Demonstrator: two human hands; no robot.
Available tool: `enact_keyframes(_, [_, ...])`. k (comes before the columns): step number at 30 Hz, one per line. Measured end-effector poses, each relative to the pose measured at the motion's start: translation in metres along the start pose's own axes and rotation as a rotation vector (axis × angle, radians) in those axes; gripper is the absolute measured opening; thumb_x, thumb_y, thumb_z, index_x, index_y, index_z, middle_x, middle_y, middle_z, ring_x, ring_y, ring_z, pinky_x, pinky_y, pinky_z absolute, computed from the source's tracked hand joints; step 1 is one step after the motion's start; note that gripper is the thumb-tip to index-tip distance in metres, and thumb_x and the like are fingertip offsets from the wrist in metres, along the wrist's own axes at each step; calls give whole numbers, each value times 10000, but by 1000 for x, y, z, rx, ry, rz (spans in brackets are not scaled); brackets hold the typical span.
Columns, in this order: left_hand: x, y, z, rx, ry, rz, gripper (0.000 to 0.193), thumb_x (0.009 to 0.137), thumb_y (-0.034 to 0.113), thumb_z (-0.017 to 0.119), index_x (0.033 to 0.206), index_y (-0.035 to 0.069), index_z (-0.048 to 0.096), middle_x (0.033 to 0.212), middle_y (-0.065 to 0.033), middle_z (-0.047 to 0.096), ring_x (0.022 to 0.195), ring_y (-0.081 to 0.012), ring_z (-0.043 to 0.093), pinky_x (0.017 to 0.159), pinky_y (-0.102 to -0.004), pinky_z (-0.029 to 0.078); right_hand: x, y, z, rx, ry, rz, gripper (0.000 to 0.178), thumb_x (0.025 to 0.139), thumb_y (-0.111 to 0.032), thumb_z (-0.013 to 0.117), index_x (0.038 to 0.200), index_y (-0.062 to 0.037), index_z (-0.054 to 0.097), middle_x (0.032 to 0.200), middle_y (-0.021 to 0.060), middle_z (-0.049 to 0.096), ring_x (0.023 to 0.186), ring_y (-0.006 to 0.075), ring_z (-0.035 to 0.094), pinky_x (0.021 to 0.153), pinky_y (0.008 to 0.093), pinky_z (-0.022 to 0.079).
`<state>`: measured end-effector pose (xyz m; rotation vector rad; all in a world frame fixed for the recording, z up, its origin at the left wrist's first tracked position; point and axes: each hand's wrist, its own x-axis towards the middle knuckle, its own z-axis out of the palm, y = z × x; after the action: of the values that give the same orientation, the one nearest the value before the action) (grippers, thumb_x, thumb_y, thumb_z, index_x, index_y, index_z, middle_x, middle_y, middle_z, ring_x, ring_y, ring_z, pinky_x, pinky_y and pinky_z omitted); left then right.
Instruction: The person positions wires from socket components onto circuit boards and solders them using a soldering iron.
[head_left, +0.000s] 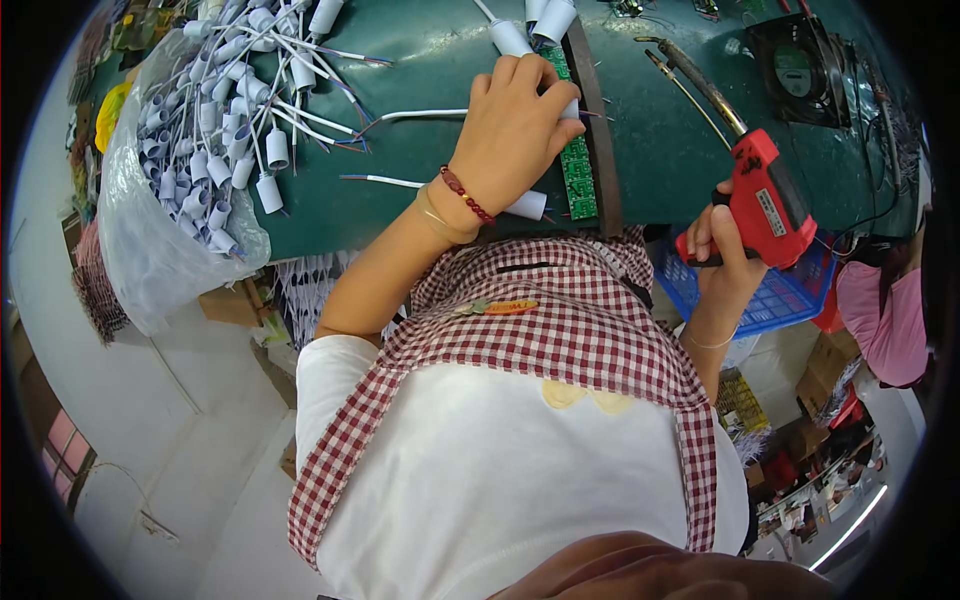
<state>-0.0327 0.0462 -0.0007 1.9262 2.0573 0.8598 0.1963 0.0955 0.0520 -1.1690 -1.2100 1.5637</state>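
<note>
My left hand [515,125] is closed around a small white cylindrical cap [570,108], its white cable trailing off to the left. This hand rests over a strip of green circuit boards [578,180] that lies along a dark bar [603,150]. My right hand [728,240] grips a red soldering gun [775,200] by its handle. The gun's long metal tip [690,80] points up and left, apart from the boards. Another white capped cable [525,206] lies below my left wrist, and more white caps [510,38] sit at the strip's far end.
A clear plastic bag [130,240] spills a heap of white capped cables [230,130] across the left of the green tabletop [420,75]. A black fan [798,70] stands at the far right. Beneath the table edge at right is a blue basket [790,300].
</note>
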Motion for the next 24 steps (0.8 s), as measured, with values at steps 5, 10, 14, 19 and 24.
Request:
enact_keyframes(5, [8,-6,-19,-231,37,-79,219,797,193,640,975,77,590,783,-92,585,721,-271,574,630,-357,435,-3,4,-5,25,22,-1,254,800,23,582,1039,91,527,579,56,505,433,95,432,438,237,376])
enact_keyframes(10, [9,-27,-18,-262,-78,-379,203,781,229,587,798,35,644,563,-100,556,496,-165,543,497,-301,419,0,6,-5,23,-6,19,250,798,27,588,1035,84,533,584,52,515,443,89,445,443,227,377])
enact_keyframes(14, [11,-29,-10,-268,-105,-535,282,700,315,588,692,40,647,601,-186,582,593,-373,581,572,-423,471,-2,10,-4,-89,-52,85,257,818,-13,572,1054,72,513,585,64,498,436,97,418,434,234,369])
enact_keyframes(19, [16,-34,-8,-225,-171,-539,279,692,311,585,667,40,647,603,-183,584,598,-375,581,586,-420,472,-11,21,-5,-163,-79,171,252,814,7,584,1050,75,526,587,52,512,455,90,437,445,229,366])
enact_keyframes(24, [13,-41,-7,-359,-264,-551,273,733,306,576,712,46,654,612,-176,592,612,-378,585,591,-421,471,-13,28,-8,-193,-125,219,251,814,26,585,1055,73,529,590,47,517,465,90,446,454,227,364])
